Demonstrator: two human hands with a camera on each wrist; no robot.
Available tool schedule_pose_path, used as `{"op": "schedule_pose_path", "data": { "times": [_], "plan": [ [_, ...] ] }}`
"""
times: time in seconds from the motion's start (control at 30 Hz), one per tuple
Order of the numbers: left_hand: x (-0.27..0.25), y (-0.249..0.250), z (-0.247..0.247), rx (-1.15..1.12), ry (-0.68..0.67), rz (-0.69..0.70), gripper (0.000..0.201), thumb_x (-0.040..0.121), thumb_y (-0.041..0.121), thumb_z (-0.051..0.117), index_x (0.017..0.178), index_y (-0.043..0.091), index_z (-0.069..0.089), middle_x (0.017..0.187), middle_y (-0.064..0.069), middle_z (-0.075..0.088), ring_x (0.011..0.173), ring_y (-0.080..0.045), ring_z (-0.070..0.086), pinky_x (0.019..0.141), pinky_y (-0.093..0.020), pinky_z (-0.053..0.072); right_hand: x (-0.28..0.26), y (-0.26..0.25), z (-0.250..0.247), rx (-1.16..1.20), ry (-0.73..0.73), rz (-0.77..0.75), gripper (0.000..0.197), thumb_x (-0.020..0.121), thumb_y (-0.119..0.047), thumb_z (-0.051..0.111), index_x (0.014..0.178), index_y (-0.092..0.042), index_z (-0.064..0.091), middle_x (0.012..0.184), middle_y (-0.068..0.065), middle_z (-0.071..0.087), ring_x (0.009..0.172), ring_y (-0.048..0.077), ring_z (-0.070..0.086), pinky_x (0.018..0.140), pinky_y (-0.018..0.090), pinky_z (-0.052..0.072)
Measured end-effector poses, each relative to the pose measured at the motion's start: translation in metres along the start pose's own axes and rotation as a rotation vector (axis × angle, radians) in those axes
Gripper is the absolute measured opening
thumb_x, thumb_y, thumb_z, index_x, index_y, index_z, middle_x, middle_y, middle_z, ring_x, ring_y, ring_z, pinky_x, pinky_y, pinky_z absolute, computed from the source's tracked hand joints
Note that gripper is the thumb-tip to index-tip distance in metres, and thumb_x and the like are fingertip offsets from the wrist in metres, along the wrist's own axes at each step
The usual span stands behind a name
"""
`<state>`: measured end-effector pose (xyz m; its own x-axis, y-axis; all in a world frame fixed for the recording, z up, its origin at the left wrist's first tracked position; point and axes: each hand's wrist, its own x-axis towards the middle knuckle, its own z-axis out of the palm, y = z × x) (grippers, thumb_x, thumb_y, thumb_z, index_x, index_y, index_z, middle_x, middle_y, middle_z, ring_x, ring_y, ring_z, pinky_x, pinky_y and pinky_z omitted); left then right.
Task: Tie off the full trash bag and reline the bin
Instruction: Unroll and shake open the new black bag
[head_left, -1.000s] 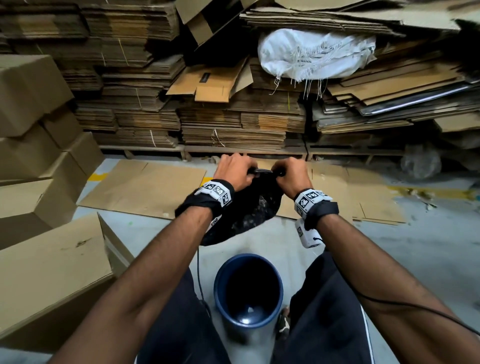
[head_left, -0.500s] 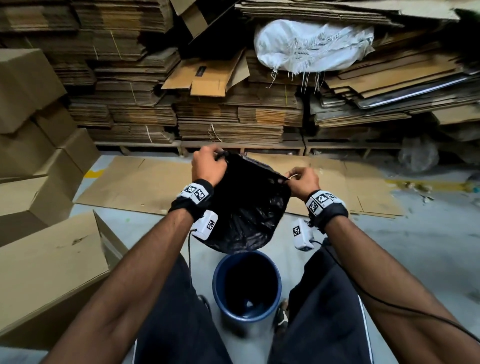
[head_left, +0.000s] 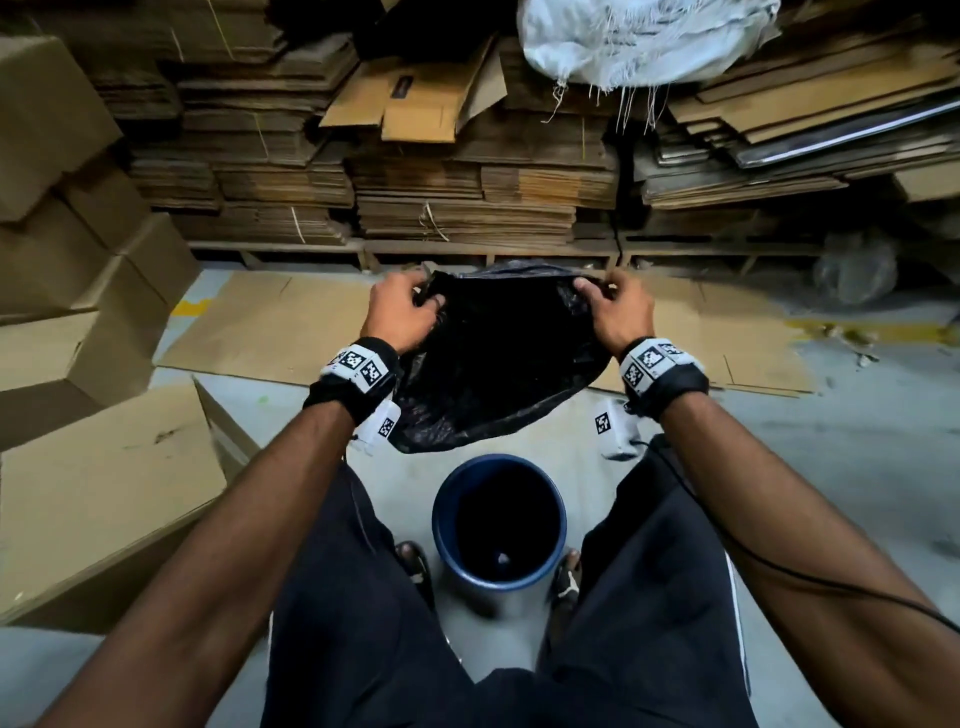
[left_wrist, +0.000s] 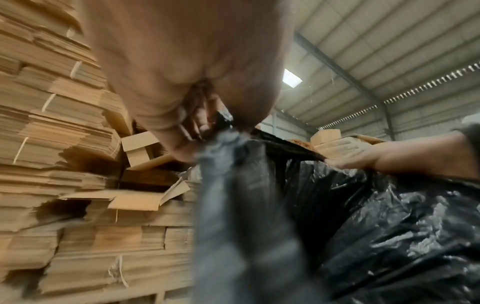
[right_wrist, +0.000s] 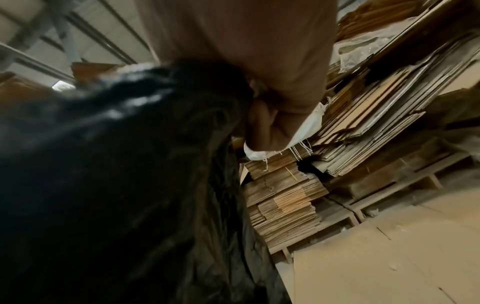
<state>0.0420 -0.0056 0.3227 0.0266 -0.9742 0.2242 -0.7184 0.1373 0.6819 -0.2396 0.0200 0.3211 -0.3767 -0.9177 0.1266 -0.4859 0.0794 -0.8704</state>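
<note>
A black plastic trash bag hangs in the air between my hands, its mouth spread wide. My left hand grips the left edge of the rim and my right hand grips the right edge. Below the bag, between my feet, a dark blue round bin stands upright on the floor with no liner in it. The left wrist view shows my left hand pinching bunched bag plastic. In the right wrist view my right hand holds the dark bag, which is blurred.
Stacks of flattened cardboard on pallets fill the back, with a white woven sack on top. Cardboard boxes stand at the left, and one open box is close to my left leg. Flat cardboard sheets lie on the grey floor.
My hands moved apart from a close grip at the bunched top of the bag, and the bag's mouth now stretches open between them above the bin.
</note>
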Motion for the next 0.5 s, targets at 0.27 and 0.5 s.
{"op": "schedule_pose_path", "data": {
  "times": [0.27,0.5],
  "plan": [
    [-0.017,-0.010,0.005,-0.085,-0.110,0.189,0.036,0.079,-0.007,0.057,0.093,0.026,0.058,0.110,-0.006,0.060,0.109,-0.018,0.053,0.103,-0.033,0.041,-0.001,-0.007,-0.012,0.096,-0.224,-0.092,0.039,0.084,-0.003,0.073,0.103,-0.024,0.046,0.091,-0.002,0.056,0.079,0.012,0.056,0.070,0.033,0.056],
    [-0.023,-0.008,0.027,-0.404,-0.167,-0.286,0.046,0.071,-0.002,0.039,0.073,0.019,0.081,0.092,-0.021,0.076,0.070,-0.021,0.057,0.068,-0.026,0.040,-0.007,0.004,-0.004,0.221,-0.228,0.109,0.046,0.077,0.011,0.038,0.088,-0.032,0.049,0.079,0.013,0.052,0.056,0.019,0.047,0.046,0.027,0.037]
  ]
}}
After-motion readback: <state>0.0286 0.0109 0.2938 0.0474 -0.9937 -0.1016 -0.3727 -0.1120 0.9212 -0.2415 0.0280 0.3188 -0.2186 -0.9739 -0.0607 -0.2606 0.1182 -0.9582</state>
